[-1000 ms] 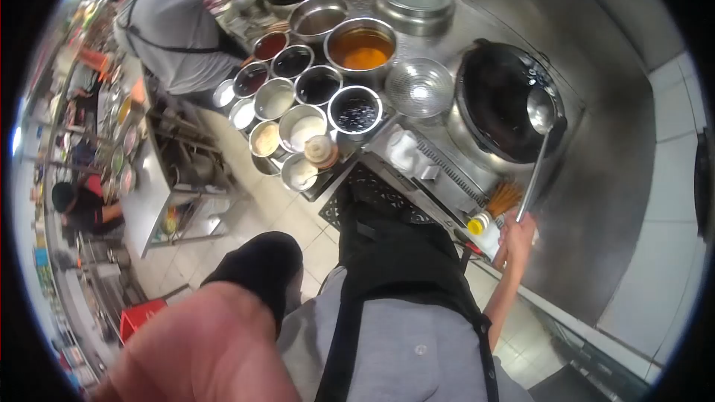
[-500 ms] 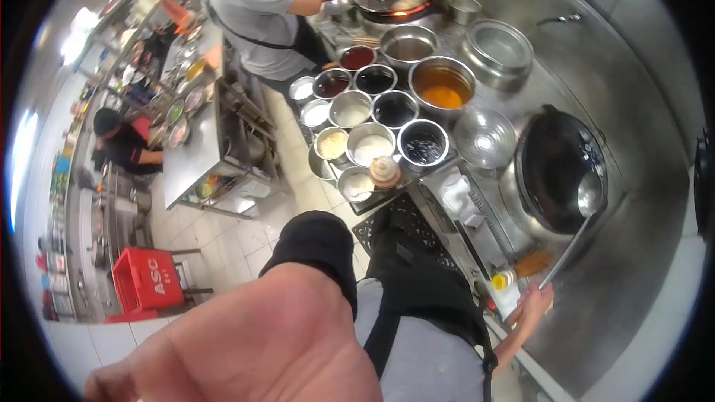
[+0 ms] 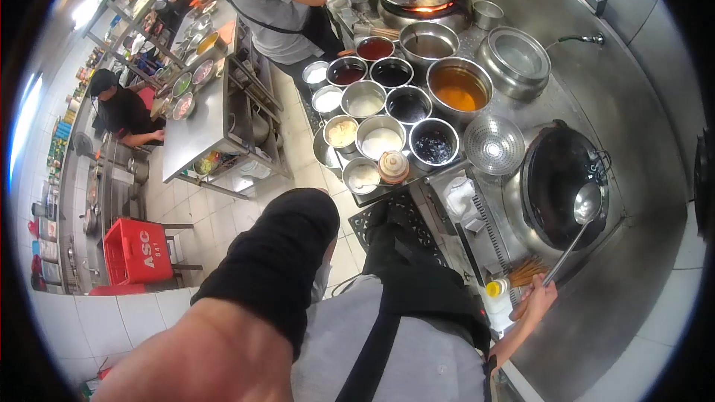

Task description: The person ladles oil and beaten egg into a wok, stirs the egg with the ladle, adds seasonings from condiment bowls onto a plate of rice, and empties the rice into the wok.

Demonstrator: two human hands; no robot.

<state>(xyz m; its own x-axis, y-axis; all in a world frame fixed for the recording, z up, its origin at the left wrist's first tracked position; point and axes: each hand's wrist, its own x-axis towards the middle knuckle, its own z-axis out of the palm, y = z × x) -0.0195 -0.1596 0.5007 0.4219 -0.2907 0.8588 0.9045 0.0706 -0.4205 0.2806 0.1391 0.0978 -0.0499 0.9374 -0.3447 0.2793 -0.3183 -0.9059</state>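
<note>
At the lower right, my right hand (image 3: 536, 301) is closed around the handle of a long metal ladle (image 3: 588, 205). The ladle's bowl rests over the right part of a dark wok (image 3: 555, 179) on the range. My left hand (image 3: 197, 361) looms large and blurred at the bottom left, very close to the camera. A black sleeve (image 3: 272, 246) covers that forearm; the fingers lie outside the frame. Near my right hand are a bristle brush (image 3: 527, 271) and a yellow-capped bottle (image 3: 497, 286). A perforated strainer (image 3: 494, 145) sits left of the wok.
Several metal pots of sauces and seasonings, including an orange liquid (image 3: 459, 89), stand ahead. A co-worker in grey (image 3: 264, 4) works at a wok over flame (image 3: 432, 7). Another person in black (image 3: 119, 112) is by a steel table (image 3: 197, 145). A red crate (image 3: 138, 253) stands left.
My left hand has moved down and left, showing more black sleeve. The view has shifted slightly. My right hand still grips the ladle, whose bowl remains over the wok.
</note>
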